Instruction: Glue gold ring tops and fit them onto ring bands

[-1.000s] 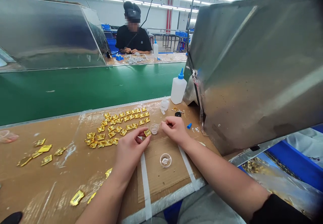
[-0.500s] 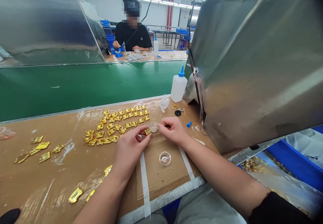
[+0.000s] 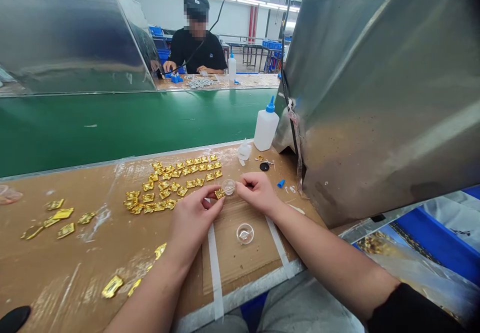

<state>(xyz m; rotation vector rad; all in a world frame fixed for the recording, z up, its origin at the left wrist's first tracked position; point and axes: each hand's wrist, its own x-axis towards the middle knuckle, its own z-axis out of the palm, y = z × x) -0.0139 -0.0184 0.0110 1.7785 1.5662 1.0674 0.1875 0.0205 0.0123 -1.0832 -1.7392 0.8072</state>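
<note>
Left fingers [image 3: 213, 210]: narrowed around one small gold piece [image 3: 219, 193], my thumb on its near side.
Right fingers [image 3: 244, 190]: pinched together on what looks like a thin stick [image 3: 233, 187], reaching the far cup [image 3: 228, 187].
Gold piece: just left of the far cup; whether it touches the rim, I can't tell.
Feel: I'd judge it light and stiff, its shiny skin slick and easily marked.
Hold: best by opposite edges, pressing lightly, leaving the face bare.
Far cup: clear, thin-walled, probably easy to tip.
Near cup [image 3: 245, 233]: my side of the far cup, well apart.
Other gold pieces [image 3: 174, 187]: rough rows on the bench [image 3: 93, 183], left of the far cup.
Bottle [image 3: 266, 130]: beyond the far cup, rightward.
</note>
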